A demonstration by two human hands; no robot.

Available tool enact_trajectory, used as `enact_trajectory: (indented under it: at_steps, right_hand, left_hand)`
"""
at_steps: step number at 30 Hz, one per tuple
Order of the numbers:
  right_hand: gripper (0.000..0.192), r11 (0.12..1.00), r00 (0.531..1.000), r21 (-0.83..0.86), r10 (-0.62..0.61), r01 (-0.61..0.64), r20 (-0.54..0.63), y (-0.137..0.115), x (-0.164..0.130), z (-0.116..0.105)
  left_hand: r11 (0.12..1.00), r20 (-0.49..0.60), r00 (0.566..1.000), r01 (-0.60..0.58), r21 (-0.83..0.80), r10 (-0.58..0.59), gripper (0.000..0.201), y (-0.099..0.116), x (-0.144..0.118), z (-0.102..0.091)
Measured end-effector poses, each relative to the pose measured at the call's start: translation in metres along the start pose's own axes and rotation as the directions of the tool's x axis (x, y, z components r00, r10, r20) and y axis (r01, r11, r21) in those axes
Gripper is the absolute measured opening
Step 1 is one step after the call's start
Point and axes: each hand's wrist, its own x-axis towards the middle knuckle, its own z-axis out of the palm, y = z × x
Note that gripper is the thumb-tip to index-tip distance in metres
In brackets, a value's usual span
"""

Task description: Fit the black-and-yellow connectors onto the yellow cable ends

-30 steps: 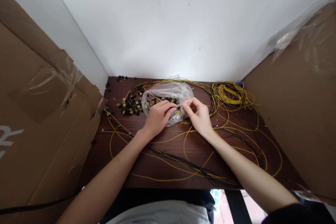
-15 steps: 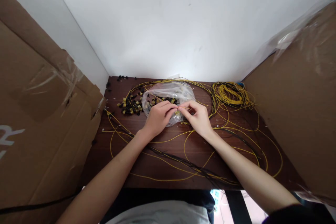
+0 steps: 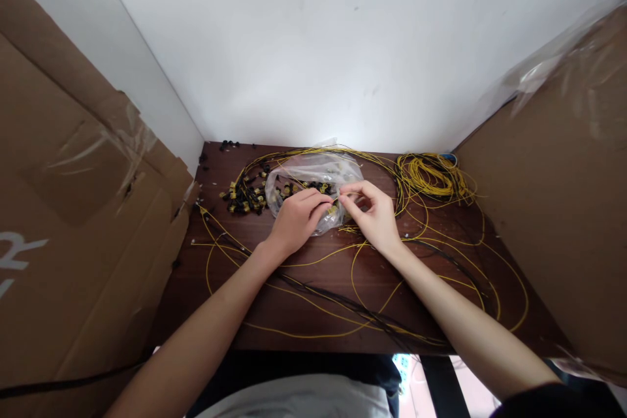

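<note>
The small yellow-and-black connector piece (image 3: 334, 209) sits between my two hands, over the near edge of the crumpled clear plastic bag (image 3: 313, 176) at the back middle of the dark brown wooden table (image 3: 304, 313). My left hand (image 3: 296, 219) is curled, thumb and fingers pressed together on the piece from the left. My right hand (image 3: 375, 212) meets it from the right, thumb and forefinger pinched on the thin yellow wire (image 3: 350, 255) where it reaches the piece; the other fingers are loosely bent. The hands nearly touch at the fingertips.

Just left of the bag lies a heap of small black and yellow connectors (image 3: 242, 194), close to my left hand. Loose yellow and black wires (image 3: 343, 304) loop across the table under both forearms and run to the near edge, so little bare wood is open in front. At the back right a coiled bundle of yellow wire (image 3: 431, 175) lies well apart from my right hand.

Room is tight: a white wall (image 3: 313, 46) closes the back, a brown cardboard sheet (image 3: 73, 196) leans along the left edge, and another brown cardboard panel with clear film (image 3: 563, 176) stands along the right edge. The only open side is the near edge, toward my body.
</note>
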Motion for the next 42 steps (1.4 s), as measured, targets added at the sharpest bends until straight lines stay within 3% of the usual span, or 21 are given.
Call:
enact_trajectory:
  at_steps: [7,18,27,33,42]
  right_hand:
    - [0.012,0.994,0.993,-0.083,-0.06,0.068,0.101,-0.0055,-0.0026,-0.0004]
    - [0.012,0.987,0.998,-0.145,-0.064,0.062,-0.006,-0.0015,-0.0002,-0.0029]
    - [0.008,0.968,0.974,-0.164,-0.167,0.191,0.151,-0.0055,-0.0047,-0.0004]
    - [0.013,0.971,0.984,-0.182,-0.134,0.154,0.114,-0.0037,-0.0038,-0.0015]
    - [0.012,0.991,0.999,-0.13,-0.029,0.023,-0.044,0.0001,0.0001,-0.0017]
  left_hand:
    - [1.0,0.003,1.0,0.002,-0.002,-0.002,0.018,-0.0003,-0.0002,0.0005]
    - [1.0,0.01,1.0,-0.011,0.027,0.01,0.017,0.0012,0.0005,-0.0007]
    - [0.999,0.01,1.0,-0.014,0.031,0.014,0.018,0.0011,-0.0001,-0.001]
    - [0.999,0.008,1.0,-0.023,0.035,0.023,0.018,0.0012,0.0003,0.0004]
    - [0.999,0.003,1.0,-0.031,0.042,0.03,0.017,0.0005,0.0001,0.0004]
